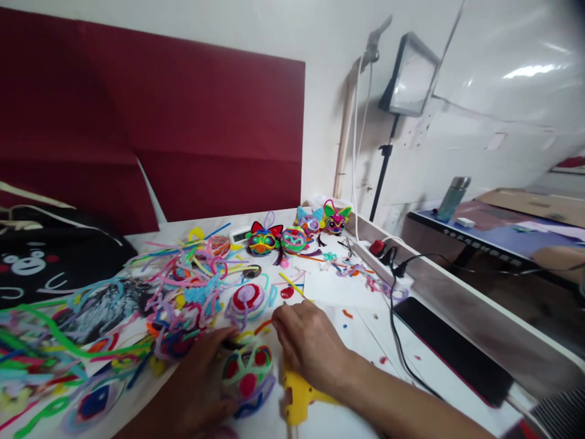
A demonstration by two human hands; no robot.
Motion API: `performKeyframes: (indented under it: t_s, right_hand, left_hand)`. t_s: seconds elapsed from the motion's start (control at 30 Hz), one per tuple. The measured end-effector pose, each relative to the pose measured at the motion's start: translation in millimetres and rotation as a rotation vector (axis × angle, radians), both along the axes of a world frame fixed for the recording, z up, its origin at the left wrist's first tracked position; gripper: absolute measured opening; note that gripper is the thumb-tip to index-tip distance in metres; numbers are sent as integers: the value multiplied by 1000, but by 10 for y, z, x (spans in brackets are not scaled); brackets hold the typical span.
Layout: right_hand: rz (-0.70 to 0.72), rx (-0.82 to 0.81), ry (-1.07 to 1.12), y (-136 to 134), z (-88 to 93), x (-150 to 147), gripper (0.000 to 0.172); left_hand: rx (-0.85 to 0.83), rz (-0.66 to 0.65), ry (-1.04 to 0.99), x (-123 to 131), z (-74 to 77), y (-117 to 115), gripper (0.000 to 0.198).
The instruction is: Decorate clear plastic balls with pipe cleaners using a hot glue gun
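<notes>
My left hand (201, 372) is curled around the left side of a clear ball (249, 369) decorated with pipe cleaners. The ball shows red round patches with pale green outlines and a blue and purple edge below. Fingers of my right hand (306, 335) are pinched together at the end of a short orange pipe cleaner (264, 327), just above the ball. Beneath that hand lies a yellow glue gun (296, 399), partly hidden by the wrist. Behind the ball sits a round piece with a red ring and lilac pipe cleaner (247, 297).
Tangled pipe cleaners (196, 274) cover the table's left side. Several finished lion-head balls (262, 241) stand at the back. A power strip (384, 265), its black cable and a dark phone (452, 350) lie along the right edge. A black bag (59, 262) rests at left.
</notes>
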State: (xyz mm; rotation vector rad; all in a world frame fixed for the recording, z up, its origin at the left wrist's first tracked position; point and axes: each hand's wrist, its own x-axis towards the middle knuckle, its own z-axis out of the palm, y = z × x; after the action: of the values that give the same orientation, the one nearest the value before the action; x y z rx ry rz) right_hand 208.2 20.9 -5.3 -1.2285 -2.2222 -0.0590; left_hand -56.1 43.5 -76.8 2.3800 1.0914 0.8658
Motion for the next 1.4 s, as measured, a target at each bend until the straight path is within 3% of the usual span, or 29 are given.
performKeyframes:
  t_s: [0.2,0.43,0.57,1.03,1.4]
  right_hand:
    - [18,-48,41,6,-40,-9,18]
    - [99,-234,214,-19,40,26,17]
    - [132,-278,225,-30,41,15,15]
    - [248,-170,-49,-46,7,-58,11]
    - [284,-214,-105,-55,-37,-68,7]
  left_hand:
    - [23,-32,68,-42,-21,-8,94]
    - [-44,-72,201,33,149,-41,97]
    - [-15,-81,161,62,187,-32,97]
    - [121,-62,186,67,39,-62,102]
    - [137,-1,162,131,10,-126,98]
